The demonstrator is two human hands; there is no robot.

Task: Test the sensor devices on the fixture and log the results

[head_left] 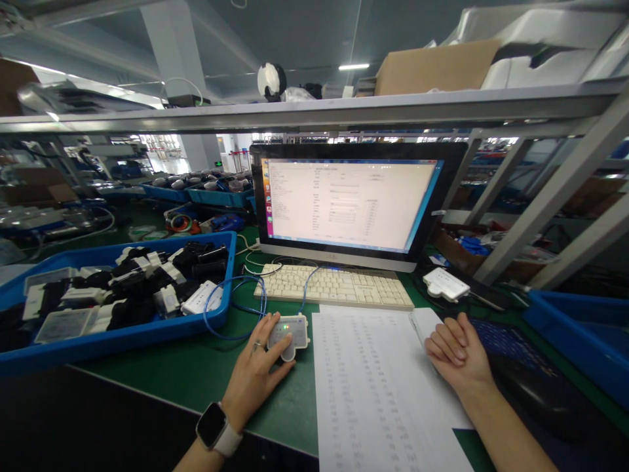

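A small white electronic box with lit green lights lies on the green bench, a blue cable running from it. My left hand is closed around its left side, with one finger resting on its face. Beside it are printed sheets with columns of text. My right hand lies on the right edge of these sheets, its fingers curled into a loose fist, and I see nothing in them. A pale, narrow item by its fingertips is too blurred to name.
A monitor and cream keyboard stand behind the sheets. At left, a blue tray holds black and white parts. To the right are another white box, a black mouse and a blue bin. A shelf crosses overhead.
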